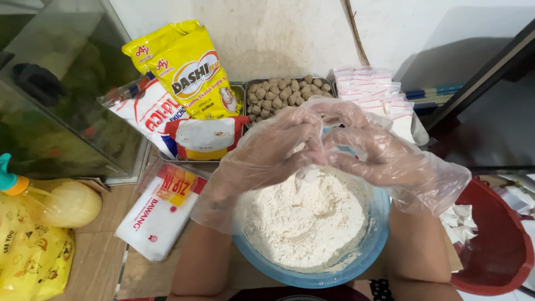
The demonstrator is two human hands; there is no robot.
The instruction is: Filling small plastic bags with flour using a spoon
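Observation:
A blue plastic bowl (372, 241) heaped with white flour (304, 220) sits right below me. Both hands wear loose clear plastic gloves and meet above the flour. My left hand (267, 147) has its fingers curled inward against the fingertips of my right hand (384, 159). Between the fingertips sits a small pinch of something pale, too small to tell apart from the gloves.
Behind the bowl a metal tray (330, 83) holds several grey-brown meatballs. Left of it lie a yellow seasoning bag (186, 69), red-and-white packets (203, 136) and a white packet (159, 214). Small zip bags of white powder (376, 92) are stacked at right. A red basin (496, 239) stands right; an oil bottle (58, 203) left.

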